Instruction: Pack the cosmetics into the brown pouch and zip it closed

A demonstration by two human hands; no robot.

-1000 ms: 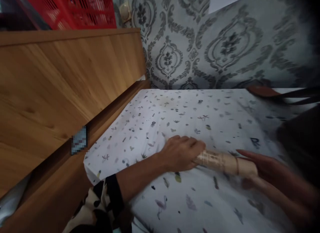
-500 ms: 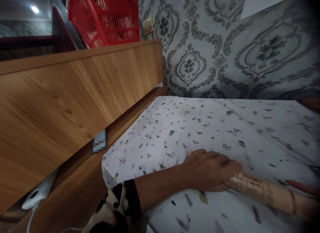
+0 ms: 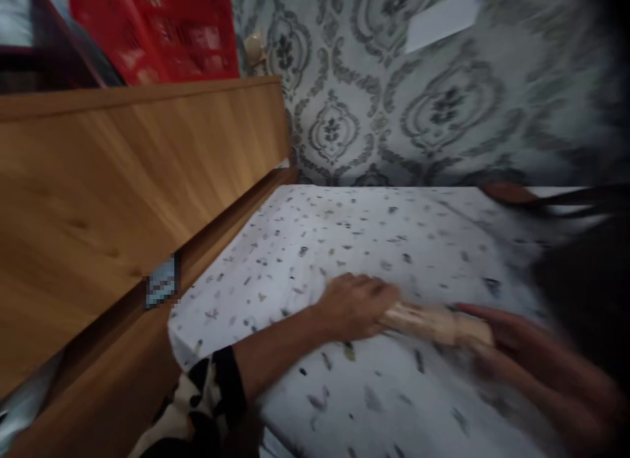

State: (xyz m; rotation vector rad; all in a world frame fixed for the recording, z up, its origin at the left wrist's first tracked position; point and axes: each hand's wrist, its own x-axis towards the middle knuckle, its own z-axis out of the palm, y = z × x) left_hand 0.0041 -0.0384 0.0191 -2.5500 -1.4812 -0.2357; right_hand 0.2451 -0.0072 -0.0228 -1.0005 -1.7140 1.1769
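My left hand [image 3: 357, 307] is wrapped around one end of a beige bottle [image 3: 418, 321] with printed text, which lies nearly level over the patterned white sheet [image 3: 295, 248]. The bottle's paler cap end [image 3: 470, 330] points right. At that end is my right hand [image 3: 531, 359], blurred by motion. Its thumb runs along the near side of the cap and its fingers stretch out on the far side, apart from the thumb. Whether the thumb presses on the cap, I cannot tell. The bottle's left end is hidden in my left palm.
A wooden headboard [image 3: 147, 176] runs along the left, with a red plastic basket [image 3: 182, 38] above it. A small blurred packet [image 3: 161, 284] sits in the gap below the board. A dark bag-like shape [image 3: 585, 268] with a brown strap lies right. Patterned wallpaper [image 3: 335, 84] rises behind.
The view has turned to the right. My right hand has come further into view, around the cap end of the bottle. My left hand keeps its hold on the bottle.
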